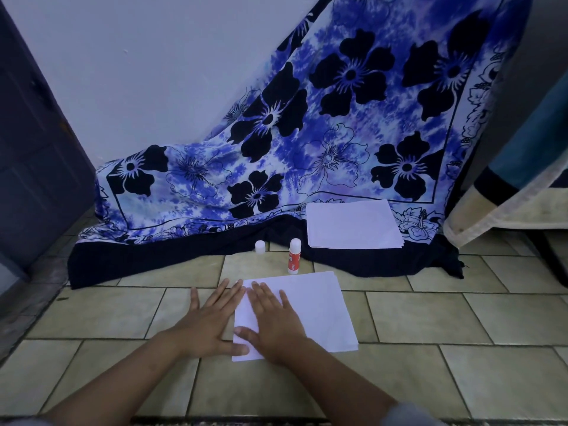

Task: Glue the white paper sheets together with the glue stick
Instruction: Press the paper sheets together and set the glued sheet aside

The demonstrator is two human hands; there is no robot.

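Observation:
White paper sheets [316,312] lie stacked on the tiled floor in front of me. My right hand [273,324] rests flat on their left part, fingers spread. My left hand [209,321] lies flat beside it, mostly on the tiles, its fingertips and thumb touching the sheets' left edge. Just beyond the sheets stands an upright glue stick [293,256] with a red-and-white label. Its white cap [260,247] stands apart to the left. A second pile of white paper [353,224] lies farther back on the cloth.
A blue floral cloth [307,142] drapes down the wall onto the floor behind the glue stick. A dark door [33,155] is at the left. Bedding [516,192] hangs at the right edge. Beige floor tiles [461,318] surround the sheets.

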